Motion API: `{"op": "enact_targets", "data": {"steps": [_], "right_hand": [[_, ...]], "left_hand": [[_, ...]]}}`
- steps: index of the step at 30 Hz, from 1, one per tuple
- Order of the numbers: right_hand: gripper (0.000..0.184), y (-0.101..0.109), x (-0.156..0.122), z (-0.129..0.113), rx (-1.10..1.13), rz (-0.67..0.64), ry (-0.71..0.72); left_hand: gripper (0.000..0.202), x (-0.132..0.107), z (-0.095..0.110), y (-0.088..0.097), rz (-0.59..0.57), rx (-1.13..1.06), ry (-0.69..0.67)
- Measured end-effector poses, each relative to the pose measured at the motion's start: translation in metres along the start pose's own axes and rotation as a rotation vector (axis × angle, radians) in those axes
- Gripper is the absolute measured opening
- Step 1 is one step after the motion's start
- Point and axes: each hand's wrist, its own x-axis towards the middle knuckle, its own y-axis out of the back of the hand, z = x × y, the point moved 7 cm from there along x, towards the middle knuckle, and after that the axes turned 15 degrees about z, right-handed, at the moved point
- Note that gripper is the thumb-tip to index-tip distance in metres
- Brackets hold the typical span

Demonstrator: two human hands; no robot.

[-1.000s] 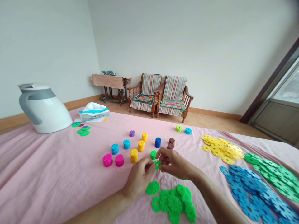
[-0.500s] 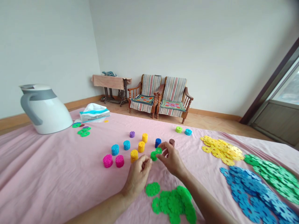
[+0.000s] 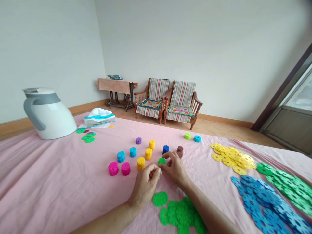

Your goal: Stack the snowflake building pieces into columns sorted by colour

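A small stack of green snowflake discs [image 3: 161, 161] stands on the pink cloth in front of my right hand [image 3: 175, 169]. The thumb and index finger of that hand close around the stack's right side. My left hand [image 3: 145, 182] is closed just to the left and nearer to me, thumb pressed to the fingers; what it holds, if anything, is hidden. Loose green discs [image 3: 180, 213] lie spread below my hands, partly under my right forearm. Close by stand a dark blue stack [image 3: 165, 149], brown stacks [image 3: 180, 149] and a yellow stack [image 3: 140, 163].
Pink stacks [image 3: 113, 168], light blue stacks [image 3: 121, 157] and a purple stack [image 3: 138, 140] stand to the left. Yellow discs [image 3: 232, 157] and blue discs [image 3: 268, 201] are heaped at right. A white jug [image 3: 57, 118] and tissue box [image 3: 99, 121] sit at far left.
The green disc that was tilted in my right fingers above the stack now sits level with it. My right hand has come slightly down and left; my left hand stays closed.
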Motion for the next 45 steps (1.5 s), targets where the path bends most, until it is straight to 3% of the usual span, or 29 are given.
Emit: {"op": "enact_targets", "data": {"steps": [10,15,18,22,27,30,37,43,45], "right_hand": [[0.023,-0.002,-0.001,0.001,-0.025,-0.014,0.018],[0.018,0.012,0.000,0.000,0.001,0.043,0.021],[0.020,0.026,-0.005,0.007,-0.014,0.034,-0.048],[0.024,0.044,-0.016,0.019,-0.038,-0.006,-0.086],[0.026,0.055,-0.023,0.034,-0.018,0.042,-0.116],[0.024,0.056,-0.024,0.034,-0.005,0.062,-0.104],[0.020,0.058,-0.027,0.021,-0.050,0.072,-0.027],[0.021,0.057,-0.023,0.029,-0.035,0.066,-0.076],[0.020,0.062,-0.028,0.021,-0.042,0.079,-0.048]], "left_hand": [[0.028,0.001,0.002,0.000,-0.004,-0.005,-0.011],[0.021,0.000,0.004,-0.002,-0.018,0.051,-0.069],[0.009,-0.001,0.006,-0.006,-0.104,0.086,-0.130],[0.001,-0.002,0.008,-0.008,-0.308,0.175,-0.139],[0.028,-0.008,0.022,0.000,-0.577,0.279,-0.227],[0.029,-0.014,0.033,0.003,-0.633,0.325,-0.334],[0.018,-0.017,0.031,-0.005,-0.593,0.333,-0.342],[0.028,-0.013,0.026,-0.011,-0.366,0.280,-0.345],[0.029,-0.011,0.023,-0.011,-0.334,0.249,-0.312]]}}
